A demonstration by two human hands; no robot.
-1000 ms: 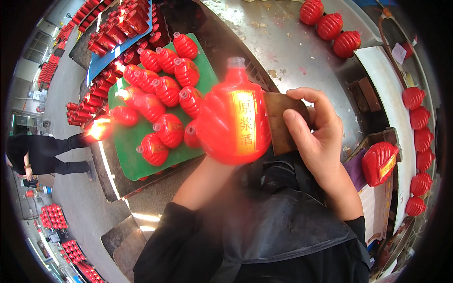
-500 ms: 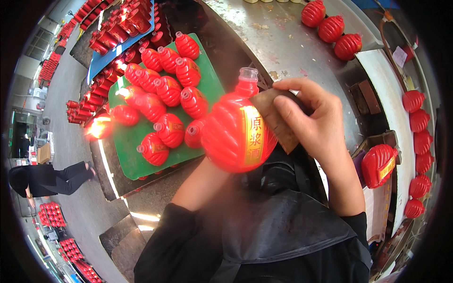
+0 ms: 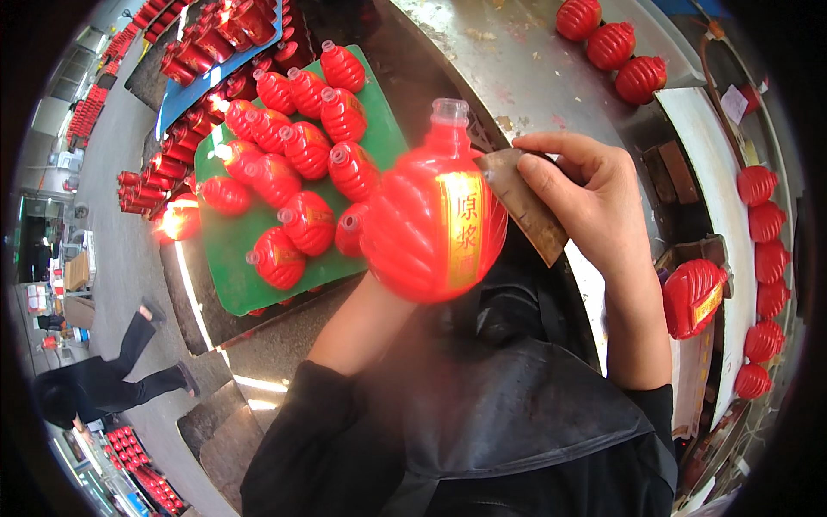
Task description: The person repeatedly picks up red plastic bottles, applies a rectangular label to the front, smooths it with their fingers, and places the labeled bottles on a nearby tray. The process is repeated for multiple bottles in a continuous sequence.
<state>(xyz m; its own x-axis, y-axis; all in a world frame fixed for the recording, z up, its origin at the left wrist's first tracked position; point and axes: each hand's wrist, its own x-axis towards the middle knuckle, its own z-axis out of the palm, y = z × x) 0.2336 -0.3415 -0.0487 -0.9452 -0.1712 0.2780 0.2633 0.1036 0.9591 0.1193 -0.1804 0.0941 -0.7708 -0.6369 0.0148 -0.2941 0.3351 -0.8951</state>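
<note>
A shiny metal table (image 3: 551,60) sits behind a green tray (image 3: 233,258) full of little red bottles, and in front the hidden left hand holds up one big red bottle (image 3: 431,228) while the right hand (image 3: 594,202) pinches a brown scraper (image 3: 525,207) against it.

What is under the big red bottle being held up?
Under the red bottle the left forearm rises to it; the left hand itself is covered. Beyond it, a green tray shows, partly hidden.

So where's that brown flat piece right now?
The brown flat piece is centre-right in the head view, pinched in the right hand against the red bottle.
</note>
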